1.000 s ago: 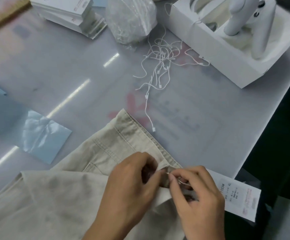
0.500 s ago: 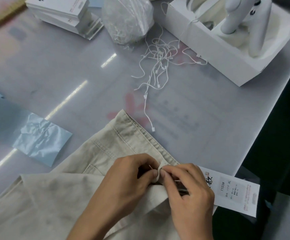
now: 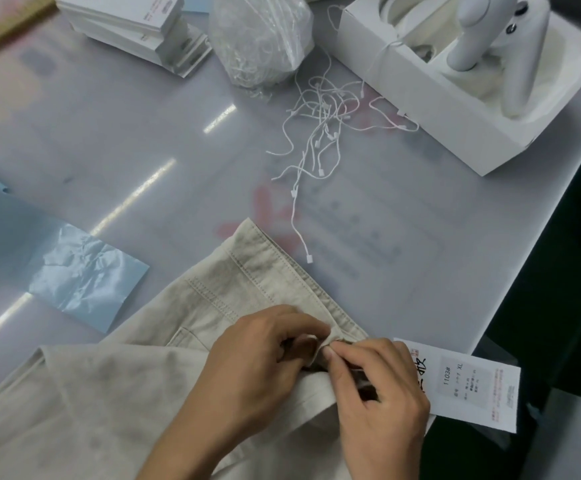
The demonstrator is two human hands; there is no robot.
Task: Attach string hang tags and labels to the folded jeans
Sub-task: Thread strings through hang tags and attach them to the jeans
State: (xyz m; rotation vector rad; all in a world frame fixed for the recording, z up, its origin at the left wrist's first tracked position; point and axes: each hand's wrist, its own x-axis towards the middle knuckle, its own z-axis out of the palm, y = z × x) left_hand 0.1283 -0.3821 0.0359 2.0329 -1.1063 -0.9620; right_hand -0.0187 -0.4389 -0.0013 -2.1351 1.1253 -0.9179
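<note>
Beige folded jeans (image 3: 115, 393) lie at the table's near edge, waistband pointing up toward the middle. My left hand (image 3: 257, 372) pinches a belt loop on the waistband. My right hand (image 3: 379, 393) meets it there, thumb and forefinger pinching a thin white string at the loop. A white hang tag (image 3: 469, 386) marked 1103# XL lies under and to the right of my right hand, overhanging the table edge. Loose white tag strings (image 3: 320, 133) are scattered farther up the table.
A clear bag of strings (image 3: 257, 32) and a stack of white hang tags (image 3: 133, 26) sit at the top. A white box (image 3: 431, 109) holding white controllers stands top right. Blue plastic bags (image 3: 57, 268) lie left. The table edge (image 3: 538, 244) runs diagonally on the right.
Both hands stay at the belt loop with small finger shifts. More of the hang tag shows to the right of my right hand than a second ago.
</note>
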